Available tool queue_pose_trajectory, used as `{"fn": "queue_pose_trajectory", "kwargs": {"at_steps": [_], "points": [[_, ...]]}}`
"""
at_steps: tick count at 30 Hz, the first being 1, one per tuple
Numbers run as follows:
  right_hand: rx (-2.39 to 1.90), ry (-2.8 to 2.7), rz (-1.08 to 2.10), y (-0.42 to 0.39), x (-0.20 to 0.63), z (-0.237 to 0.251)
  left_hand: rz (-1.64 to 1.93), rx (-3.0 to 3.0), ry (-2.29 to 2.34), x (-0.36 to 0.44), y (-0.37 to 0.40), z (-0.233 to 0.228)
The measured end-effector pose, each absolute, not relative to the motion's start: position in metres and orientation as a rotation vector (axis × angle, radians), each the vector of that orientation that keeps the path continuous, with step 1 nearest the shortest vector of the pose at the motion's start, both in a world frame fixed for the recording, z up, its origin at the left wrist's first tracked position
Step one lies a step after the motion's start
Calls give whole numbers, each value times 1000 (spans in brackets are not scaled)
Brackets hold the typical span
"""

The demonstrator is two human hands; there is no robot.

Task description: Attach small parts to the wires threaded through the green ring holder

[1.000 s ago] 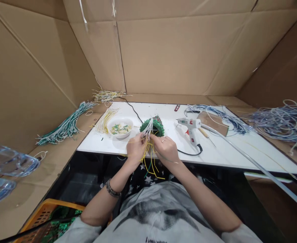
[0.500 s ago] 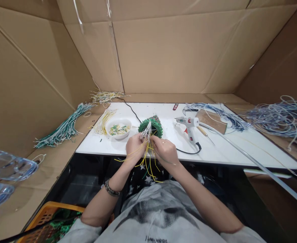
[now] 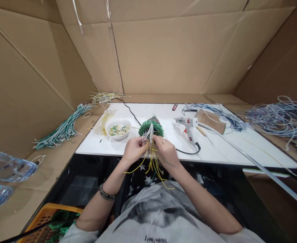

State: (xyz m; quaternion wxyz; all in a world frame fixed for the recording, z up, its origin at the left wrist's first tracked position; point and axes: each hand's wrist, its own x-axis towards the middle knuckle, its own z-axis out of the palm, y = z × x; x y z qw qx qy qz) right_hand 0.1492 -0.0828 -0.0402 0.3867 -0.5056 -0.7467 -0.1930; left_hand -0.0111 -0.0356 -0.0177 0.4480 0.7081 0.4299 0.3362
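Observation:
A small green tinsel Christmas tree [image 3: 143, 127] lies on the white table with its hollow base toward me. Out of the base comes a bundle of thin wires [image 3: 150, 133], white near the tree, with yellow and a few green ends hanging over the table edge. My left hand [image 3: 135, 148] pinches wires on the left of the bundle. From the right, my right hand [image 3: 166, 150] has thumb and finger closed on other wires; a green strand trails beneath it. The fingertips are close together, and exactly which strands each holds is hard to see.
Left of the tree stands a white bowl [image 3: 118, 135] of wire scraps, beside green-white wires [image 3: 64, 126]. On the right lie a hot glue gun [image 3: 189, 130] with a long glue stick, an awl [image 3: 204, 133], a wooden board [image 3: 210, 121] and coiled wires [image 3: 280, 116]. An orange basket [image 3: 43, 211] sits lower left.
My left hand has shifted slightly left and down, and the yellow wire ends now hang more together and further right. Both hands stay at the bundle.

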Motion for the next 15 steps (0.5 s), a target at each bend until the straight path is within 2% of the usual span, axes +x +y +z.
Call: {"fn": "queue_pose_trajectory", "kwargs": {"at_steps": [11, 15], "points": [[-1282, -1943, -492, -84, 160, -43, 746, 1837, 951, -20, -36, -7], [-1262, -2031, -588, -86, 165, -38, 741, 1860, 974, -21, -35, -9]]}}
